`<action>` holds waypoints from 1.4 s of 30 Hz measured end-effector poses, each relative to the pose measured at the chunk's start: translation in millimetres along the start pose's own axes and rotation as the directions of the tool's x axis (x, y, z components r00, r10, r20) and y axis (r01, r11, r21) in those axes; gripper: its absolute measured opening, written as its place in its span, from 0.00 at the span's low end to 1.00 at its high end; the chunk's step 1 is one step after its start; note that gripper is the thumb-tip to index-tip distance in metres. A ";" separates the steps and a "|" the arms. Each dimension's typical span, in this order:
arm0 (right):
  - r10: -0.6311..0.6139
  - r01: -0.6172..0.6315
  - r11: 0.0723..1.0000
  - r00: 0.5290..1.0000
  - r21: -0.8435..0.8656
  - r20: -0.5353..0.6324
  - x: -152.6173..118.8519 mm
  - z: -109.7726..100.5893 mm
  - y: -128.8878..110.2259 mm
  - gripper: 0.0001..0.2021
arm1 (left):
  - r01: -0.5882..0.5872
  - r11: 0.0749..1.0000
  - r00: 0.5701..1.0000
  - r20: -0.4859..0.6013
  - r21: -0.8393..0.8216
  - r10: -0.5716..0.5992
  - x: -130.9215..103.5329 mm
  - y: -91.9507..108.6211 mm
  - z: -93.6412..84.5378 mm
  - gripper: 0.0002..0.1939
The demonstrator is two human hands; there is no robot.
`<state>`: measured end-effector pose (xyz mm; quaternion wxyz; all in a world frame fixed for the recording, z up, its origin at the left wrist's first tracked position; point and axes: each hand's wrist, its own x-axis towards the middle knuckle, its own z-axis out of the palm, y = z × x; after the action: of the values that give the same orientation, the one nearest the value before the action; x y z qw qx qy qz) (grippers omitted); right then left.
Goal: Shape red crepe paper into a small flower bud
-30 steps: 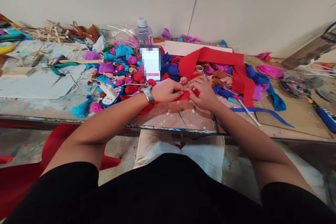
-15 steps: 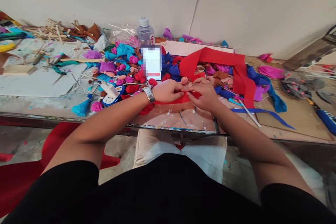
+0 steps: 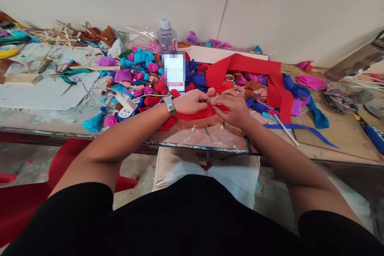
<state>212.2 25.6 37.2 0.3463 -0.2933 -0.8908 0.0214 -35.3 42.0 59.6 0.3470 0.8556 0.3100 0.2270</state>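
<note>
My left hand (image 3: pixel 192 102), with a metal watch (image 3: pixel 170 105) at the wrist, pinches the edge of a red crepe paper strip (image 3: pixel 196 115). Fingertip to fingertip with it, my right hand (image 3: pixel 233 106) grips the same strip, its fingers closed. The strip hangs in a shallow curve under both hands, just above the table. Right behind the fingers lies a small pink paper rose (image 3: pixel 211 91). A long red crepe band (image 3: pixel 249 64) loops over the heap to the right. The exact fold between my fingertips is too small to make out.
Behind my hands stand a phone (image 3: pixel 175 70) and a water bottle (image 3: pixel 167 38). Left of them are a power strip (image 3: pixel 129 106), pliers (image 3: pixel 72 76) and many coloured paper flowers (image 3: pixel 153 67). A blue strip (image 3: pixel 312 130) and a white stick (image 3: pixel 286 130) lie at right.
Both hands stay at the same spot, still pinching the red strip. My fingers have shifted slightly, and more of the strip shows below the left hand.
</note>
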 end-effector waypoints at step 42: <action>0.089 -0.091 0.995 0.995 -0.050 -0.045 3.1 -4.8 -3.2 0.07 | -0.044 0.973 0.990 -0.119 0.225 0.072 -6.5 9.0 6.7 0.13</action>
<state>211.8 23.9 43.4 0.3560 -0.3426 -0.8694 0.0076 -32.4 29.4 60.7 0.2224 0.8814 0.3297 0.2548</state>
